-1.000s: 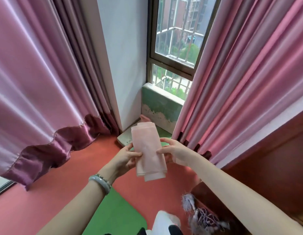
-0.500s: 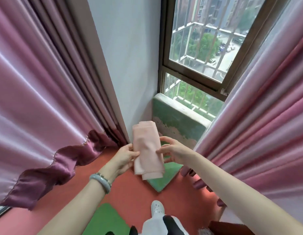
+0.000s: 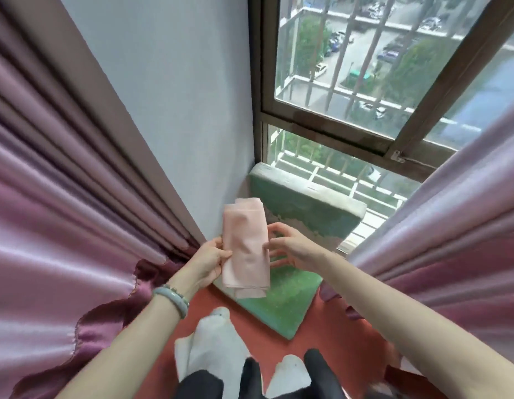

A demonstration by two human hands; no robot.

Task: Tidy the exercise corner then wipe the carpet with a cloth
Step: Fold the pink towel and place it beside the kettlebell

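- Pink folded cloth (image 3: 245, 246) is held upright in front of the person, above the red carpet (image 3: 330, 345) and a green step (image 3: 281, 298) in the window corner.
- Left hand (image 3: 208, 262) pinches the cloth's left edge between thumb and fingers; a pale jade bangle (image 3: 170, 298) sits on that wrist.
- Right hand (image 3: 290, 250) touches the cloth's right edge with thumb and fingertips, its other fingers spread loosely.
- Pink curtains (image 3: 48, 226) hang on both sides.
- White-socked feet (image 3: 212, 338) stand on the carpet below.
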